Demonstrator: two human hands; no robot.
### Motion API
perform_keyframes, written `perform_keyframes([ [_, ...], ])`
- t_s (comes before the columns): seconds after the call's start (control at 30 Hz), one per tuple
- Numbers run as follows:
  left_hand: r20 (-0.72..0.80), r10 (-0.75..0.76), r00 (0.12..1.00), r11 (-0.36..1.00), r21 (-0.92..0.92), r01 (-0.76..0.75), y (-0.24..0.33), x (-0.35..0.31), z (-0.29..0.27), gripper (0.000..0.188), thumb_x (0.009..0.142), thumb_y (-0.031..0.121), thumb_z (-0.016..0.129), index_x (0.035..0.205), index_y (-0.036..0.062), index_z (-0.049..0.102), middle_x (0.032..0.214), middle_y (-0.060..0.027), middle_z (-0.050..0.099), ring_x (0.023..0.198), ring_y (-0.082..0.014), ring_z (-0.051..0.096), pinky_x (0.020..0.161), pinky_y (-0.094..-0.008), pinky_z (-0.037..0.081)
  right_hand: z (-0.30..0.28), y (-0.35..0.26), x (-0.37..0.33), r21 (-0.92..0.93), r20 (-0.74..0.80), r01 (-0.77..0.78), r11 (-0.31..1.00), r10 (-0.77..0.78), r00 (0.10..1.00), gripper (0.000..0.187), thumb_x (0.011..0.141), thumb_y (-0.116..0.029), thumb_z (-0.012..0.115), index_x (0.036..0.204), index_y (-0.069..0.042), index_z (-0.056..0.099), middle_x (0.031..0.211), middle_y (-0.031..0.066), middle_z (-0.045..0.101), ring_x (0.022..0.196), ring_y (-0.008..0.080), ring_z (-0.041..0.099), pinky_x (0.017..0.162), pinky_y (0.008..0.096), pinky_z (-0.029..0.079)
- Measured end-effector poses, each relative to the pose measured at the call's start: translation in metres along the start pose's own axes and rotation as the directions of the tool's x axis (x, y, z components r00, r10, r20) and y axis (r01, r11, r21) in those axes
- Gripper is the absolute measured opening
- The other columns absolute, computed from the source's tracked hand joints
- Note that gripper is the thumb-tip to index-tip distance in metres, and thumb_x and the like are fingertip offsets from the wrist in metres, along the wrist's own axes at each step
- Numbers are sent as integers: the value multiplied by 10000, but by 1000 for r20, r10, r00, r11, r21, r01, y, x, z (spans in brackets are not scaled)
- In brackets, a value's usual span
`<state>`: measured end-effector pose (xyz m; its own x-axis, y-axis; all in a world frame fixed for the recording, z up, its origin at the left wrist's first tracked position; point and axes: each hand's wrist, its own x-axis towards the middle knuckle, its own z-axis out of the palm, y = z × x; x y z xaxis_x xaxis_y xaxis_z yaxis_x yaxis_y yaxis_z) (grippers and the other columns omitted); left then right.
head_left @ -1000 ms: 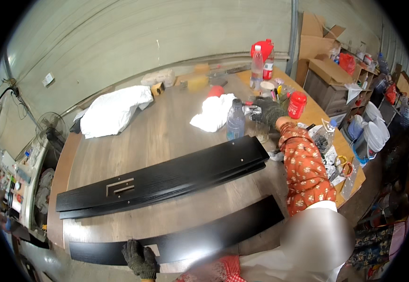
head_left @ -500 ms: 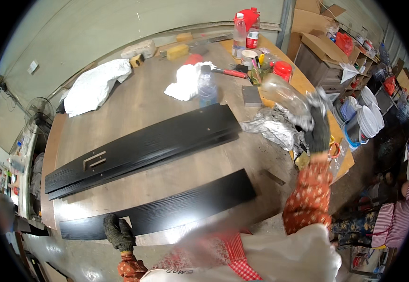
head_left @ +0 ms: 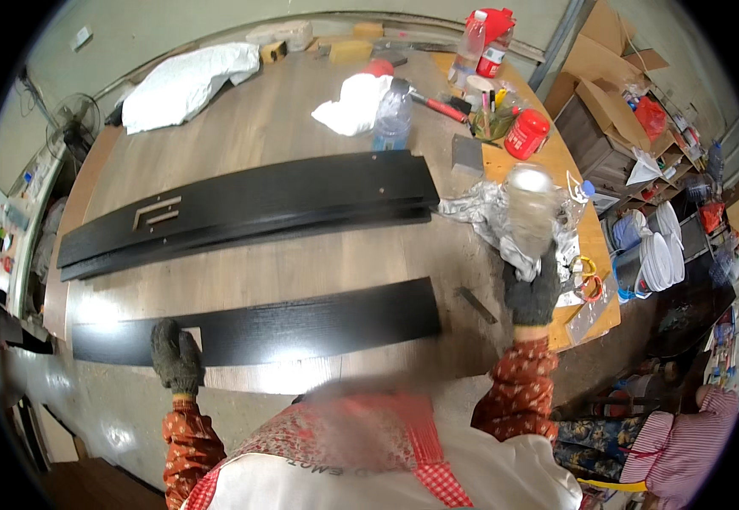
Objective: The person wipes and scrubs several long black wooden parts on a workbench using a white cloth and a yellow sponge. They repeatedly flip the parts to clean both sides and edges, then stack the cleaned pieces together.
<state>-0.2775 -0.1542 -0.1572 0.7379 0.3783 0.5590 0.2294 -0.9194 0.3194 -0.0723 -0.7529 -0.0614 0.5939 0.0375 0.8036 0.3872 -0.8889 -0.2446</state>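
A narrow black board [head_left: 335,327] with a wood-grain surface lies along the table's near side. My left hand [head_left: 175,357], in a dark grey knit glove, rests on its left part beside a small pale cutout, fingers lying flat. In a matching glove, my right hand [head_left: 532,293] is closed at the lower edge of a crumpled grey rag [head_left: 492,219], which covers some of its fingers. Just beyond those fingers stands a clear plastic container [head_left: 532,191], smeared by motion; whether the hand touches it I cannot tell.
Stacked black boards [head_left: 276,200] lie farther back on the table [head_left: 242,119]. Around them are a water bottle [head_left: 393,115], a grey block [head_left: 468,155], a red-lidded jar [head_left: 526,133] and scissors [head_left: 590,279]. A person in a striped top [head_left: 684,438] is at the right.
My right hand has come down and left, toward the rag's near edge. The clear container has swung from slanted to nearly upright in view. My left hand stays on the board.
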Motion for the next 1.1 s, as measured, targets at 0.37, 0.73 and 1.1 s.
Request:
perform_keyframes([
  [0.37, 89, -84, 992, 996, -28, 87, -6, -1, 1, 380, 904, 268, 642, 1175, 4, 612, 1244, -196, 598, 1185, -369, 546, 1047, -448, 398, 27, -37, 95, -57, 502, 150, 987, -101, 859, 481, 870, -309, 709, 1280, -97, 573, 1234, 156, 604, 1187, 344, 545, 994, 404, 444],
  [0.73, 553, 415, 723, 874, -20, -486, -30, 60, -42, 708, 812, 362, 685, 1377, 5, 451, 1390, -230, 485, 1298, -420, 440, 1143, -585, 218, -27, -108, 87, 247, 354, -58, 967, -34, 935, 353, 916, -153, 676, 1217, 1, 575, 1118, 141, 664, 993, 224, 666, 841, 331, 543],
  [1.1, 503, 794, 342, 561, -390, -730, -77, 88, -36, 1027, 783, 657, 630, 1494, -2, 294, 1494, -313, 314, 1398, -478, 297, 1136, -634, 190, 131, -272, -123, -413, 511, 213, 885, 32, 859, 332, 862, -349, 632, 1127, -150, 617, 1107, 126, 596, 1006, 296, 585, 892, 472, 448],
])
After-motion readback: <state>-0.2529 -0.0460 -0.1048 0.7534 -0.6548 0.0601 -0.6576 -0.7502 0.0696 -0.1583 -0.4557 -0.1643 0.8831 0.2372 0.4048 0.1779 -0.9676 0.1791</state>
